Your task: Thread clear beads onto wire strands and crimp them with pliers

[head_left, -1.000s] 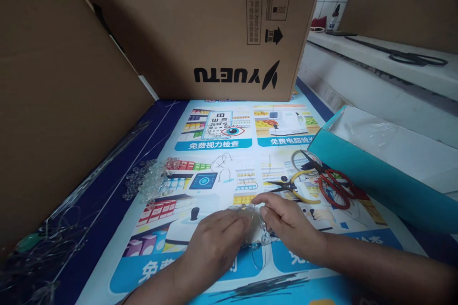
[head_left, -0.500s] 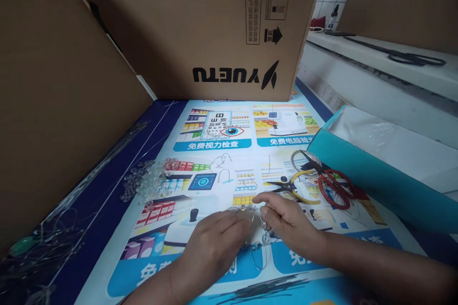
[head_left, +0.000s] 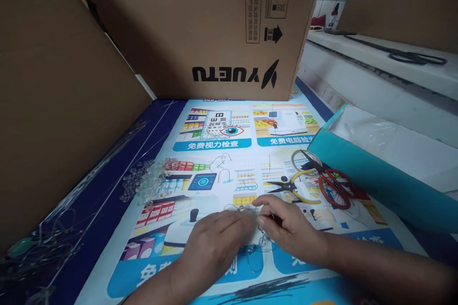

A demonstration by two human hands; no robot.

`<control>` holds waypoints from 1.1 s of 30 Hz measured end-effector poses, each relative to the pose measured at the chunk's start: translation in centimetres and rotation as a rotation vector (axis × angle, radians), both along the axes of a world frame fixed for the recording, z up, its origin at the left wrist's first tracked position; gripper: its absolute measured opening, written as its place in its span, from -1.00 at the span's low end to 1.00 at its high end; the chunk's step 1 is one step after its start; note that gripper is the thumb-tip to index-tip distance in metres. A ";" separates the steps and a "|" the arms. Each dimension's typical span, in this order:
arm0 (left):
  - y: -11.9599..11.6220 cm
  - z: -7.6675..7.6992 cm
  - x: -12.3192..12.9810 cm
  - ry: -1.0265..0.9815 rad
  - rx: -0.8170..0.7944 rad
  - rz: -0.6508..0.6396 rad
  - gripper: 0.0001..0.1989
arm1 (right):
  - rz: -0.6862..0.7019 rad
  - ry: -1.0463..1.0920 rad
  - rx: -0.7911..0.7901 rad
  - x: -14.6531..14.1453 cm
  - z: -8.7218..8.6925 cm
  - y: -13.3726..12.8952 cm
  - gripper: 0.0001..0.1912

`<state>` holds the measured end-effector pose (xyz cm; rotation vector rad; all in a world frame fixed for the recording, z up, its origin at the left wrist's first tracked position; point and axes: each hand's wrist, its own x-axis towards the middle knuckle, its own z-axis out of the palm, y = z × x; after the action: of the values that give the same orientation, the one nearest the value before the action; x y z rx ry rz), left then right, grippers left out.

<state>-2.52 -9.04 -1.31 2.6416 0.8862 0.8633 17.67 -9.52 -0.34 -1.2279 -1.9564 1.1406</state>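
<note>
Clear beads on thin wire (head_left: 262,239) lie between my hands, low in the middle of the head view. My left hand (head_left: 218,243) is bent over the left side of this beaded wire, its fingertips blurred and partly hidden. On the right side, my right hand (head_left: 286,221) pinches the thin wire between thumb and fingers. A loop of wire hangs below the beads over the printed sheet (head_left: 200,164). Left of my hands is a pile of loose clear beads (head_left: 148,181). Dark wire pieces (head_left: 265,288) lie near the front edge.
Yellow-handled pliers (head_left: 296,188) and red-handled scissors (head_left: 334,186) lie beyond my right hand. A teal box (head_left: 375,181) stands at the right. Cardboard (head_left: 200,24) rises behind and at left. Tangled wires (head_left: 53,243) lie at the lower left.
The fingers of my left hand have moved slightly right and straightened over the beaded wire. The beads and the loop below have shifted a little to the left.
</note>
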 end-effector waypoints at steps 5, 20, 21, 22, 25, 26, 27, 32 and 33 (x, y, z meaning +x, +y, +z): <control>0.0 -0.2 -0.1 0.003 0.017 0.020 -0.81 | 0.014 0.054 0.039 -0.1 0.0 0.0 -0.73; 0.1 -0.4 0.0 0.009 -0.002 0.034 -0.88 | 0.044 0.080 0.011 -0.2 0.6 -0.1 -0.68; 0.1 -0.4 0.0 0.009 -0.001 0.039 -0.88 | 0.044 0.080 0.018 -0.2 0.6 -0.1 -0.67; 0.1 -0.3 0.0 0.007 0.003 0.043 -0.89 | 0.045 0.080 0.022 -0.2 0.6 -0.1 -0.66; 0.1 -0.2 0.0 -0.007 0.007 0.055 -0.91 | 0.042 0.083 0.030 -0.2 0.5 -0.1 -0.63; 0.1 -0.2 0.1 -0.012 0.003 0.057 -0.91 | 0.042 0.086 0.029 -0.2 0.5 -0.1 -0.63; 0.1 -0.2 0.1 -0.018 -0.003 0.058 -0.91 | 0.042 0.089 0.027 -0.2 0.4 -0.1 -0.63; 0.1 -0.2 0.1 -0.030 -0.031 0.077 -0.91 | 0.039 0.086 0.007 -0.2 0.4 -0.1 -0.62; 0.1 -0.2 0.1 -0.030 -0.038 0.082 -0.91 | 0.035 0.086 0.001 -0.2 0.4 -0.1 -0.61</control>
<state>-2.39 -8.95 -1.54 2.5690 0.9994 0.8940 17.46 -9.60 0.03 -1.1289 -1.9210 1.1902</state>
